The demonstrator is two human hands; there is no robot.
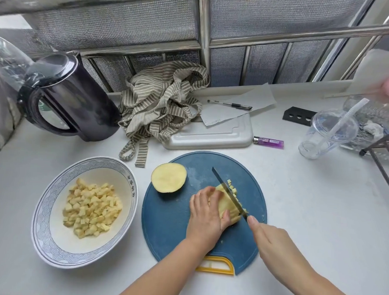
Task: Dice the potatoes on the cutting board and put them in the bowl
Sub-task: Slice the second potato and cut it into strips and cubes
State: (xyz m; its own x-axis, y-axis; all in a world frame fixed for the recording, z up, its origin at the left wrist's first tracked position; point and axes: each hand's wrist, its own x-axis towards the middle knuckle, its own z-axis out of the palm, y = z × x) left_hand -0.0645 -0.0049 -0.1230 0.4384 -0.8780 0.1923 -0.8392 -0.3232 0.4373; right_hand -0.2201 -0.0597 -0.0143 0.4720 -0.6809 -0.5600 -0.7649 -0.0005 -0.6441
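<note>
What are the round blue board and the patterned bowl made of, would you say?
Cutting board: probably plastic, matte blue with fine scuffs and a moulded yellow handle. Bowl: glazed ceramic or melamine, the look leaves it open; glossy white, printed blue wave rim.

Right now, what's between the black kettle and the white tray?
A crumpled striped cloth, between the kettle and the white tray, in the head view.

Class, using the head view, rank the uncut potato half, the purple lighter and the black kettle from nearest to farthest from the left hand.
From the left hand:
1. The potato half, on the cutting board, just beyond and left.
2. The purple lighter, past the board's far edge, to the right.
3. The black kettle, far back left.
</note>
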